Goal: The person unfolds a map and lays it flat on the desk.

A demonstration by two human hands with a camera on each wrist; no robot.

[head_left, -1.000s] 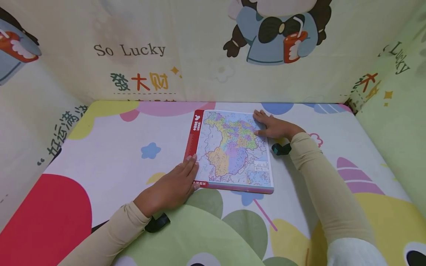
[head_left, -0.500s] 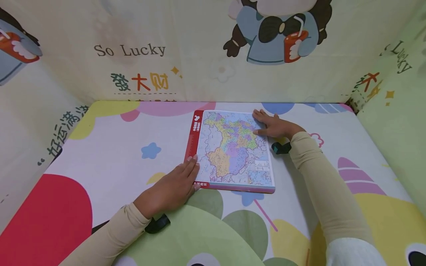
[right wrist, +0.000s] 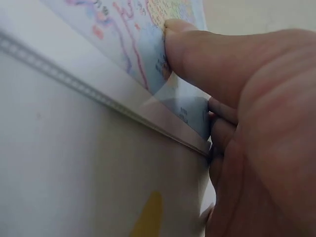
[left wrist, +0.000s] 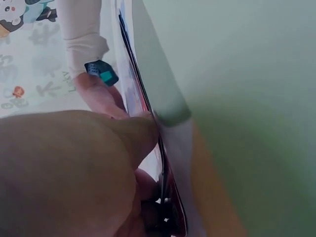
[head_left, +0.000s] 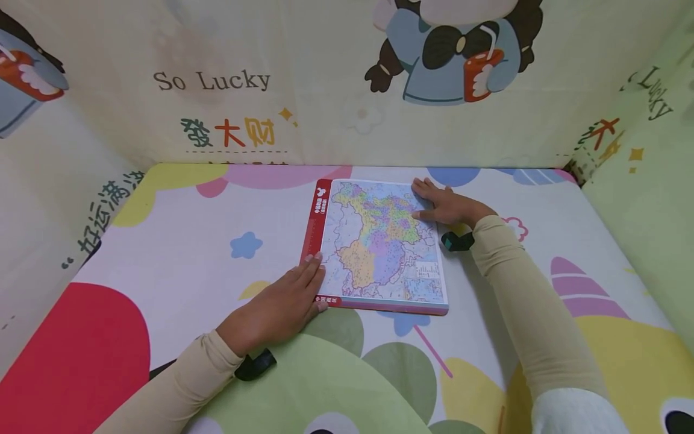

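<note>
The map [head_left: 374,241] lies flat on the table [head_left: 184,253], seemingly already placed but not yet let go, the left hand [head_left: 282,304], fingers pressed together, at its near left corner, the right hand [head_left: 451,208], thumb spread from fingers, far right.

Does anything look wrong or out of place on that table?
Nothing looks spilled or visibly damaged. One mild oddity: between the bare left hand and bare right hand, the flat, rectangular, multicoloured map with a red left border seems turned sideways, the country's western end nearest the person.
</note>
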